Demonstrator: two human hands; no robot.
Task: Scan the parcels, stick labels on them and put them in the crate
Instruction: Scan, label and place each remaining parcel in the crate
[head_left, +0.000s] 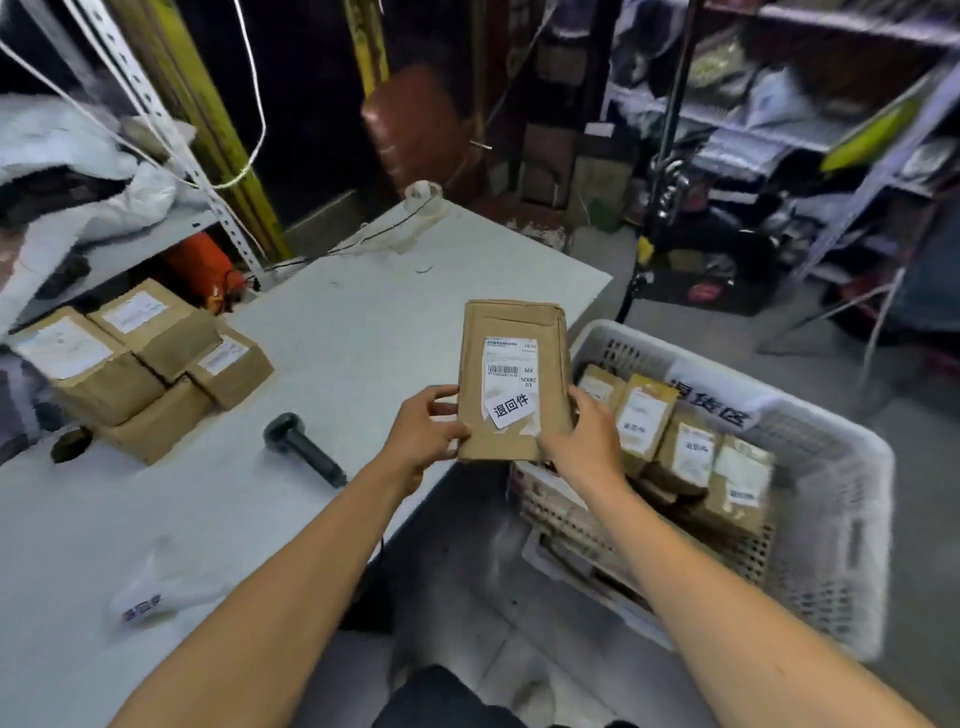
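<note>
A flat brown cardboard parcel (511, 332) is held upright over the table's right edge, beside the crate. It bears a white shipping label and a small white sticker with Chinese characters (511, 409). My left hand (423, 426) grips its lower left edge. My right hand (587, 436) holds its lower right corner, thumb on the face. The white plastic crate (831, 467) on the floor at right holds several labelled parcels (691, 457). A black handheld scanner (301, 447) lies on the table. Several unsorted brown parcels (140, 358) are stacked at the table's left.
A sheet of white stickers (150, 597) lies near the table's front left. A tape roll (423, 195) and thin cables sit at the far table corner. Metal shelving with bags stands at left and right. A brown chair back (415, 124) stands behind the table.
</note>
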